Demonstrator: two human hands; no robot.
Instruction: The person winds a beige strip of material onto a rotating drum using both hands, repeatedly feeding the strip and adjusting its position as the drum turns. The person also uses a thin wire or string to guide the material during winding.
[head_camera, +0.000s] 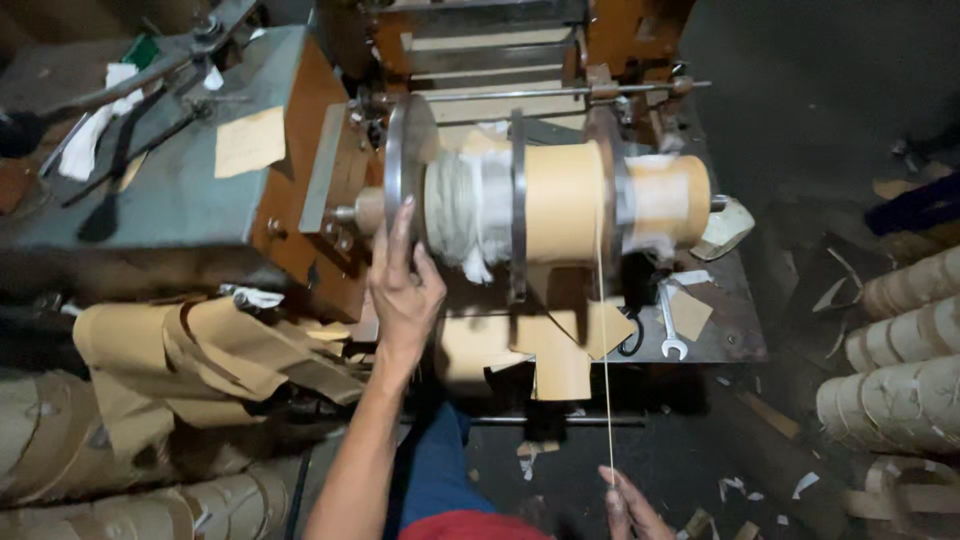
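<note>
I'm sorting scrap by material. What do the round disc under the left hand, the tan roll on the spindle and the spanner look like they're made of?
The disc looks like bare grey metal, dull with a slight sheen. The tan roll looks like matte brown paper or card, the same as the scraps below. The spanner looks like bright, shiny steel.

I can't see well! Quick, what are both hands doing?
Left hand: open, fingers resting on the metal disc.
Right hand: pinching the thin cord.
</note>
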